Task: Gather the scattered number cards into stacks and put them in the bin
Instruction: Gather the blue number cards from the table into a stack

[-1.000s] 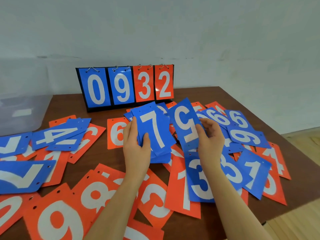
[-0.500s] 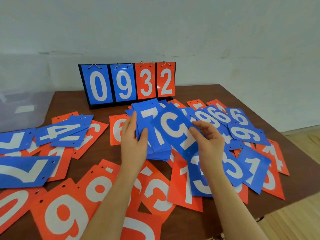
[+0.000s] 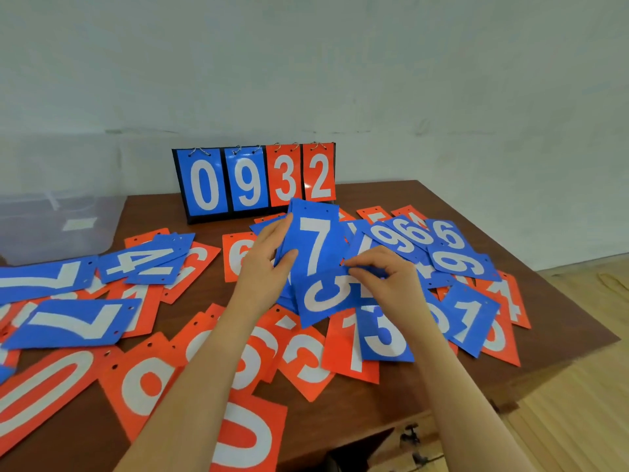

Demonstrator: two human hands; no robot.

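Observation:
Blue and orange number cards lie scattered over the brown table (image 3: 425, 199). My left hand (image 3: 263, 267) grips a stack of blue cards (image 3: 315, 247) with a white 7 on top, held just above the table's middle. My right hand (image 3: 388, 284) pinches the upper edge of a blue 5 card (image 3: 323, 296), which lies turned sideways against the lower part of that stack. A blue 3 card (image 3: 383, 332) and a blue 1 card (image 3: 473, 318) lie under and beside my right wrist. The clear plastic bin (image 3: 58, 229) stands at the table's far left.
A flip scoreboard (image 3: 255, 180) reading 0932 stands upright at the back, close behind the held stack. Several blue 6 and 9 cards (image 3: 452, 250) overlap at the right. Orange cards (image 3: 143, 383) cover the near left. The table's right edge (image 3: 578, 301) drops to a wooden floor.
My right hand has brought the blue 5 card leftward and down onto the lower part of the stack in my left hand. The stack has tilted more upright.

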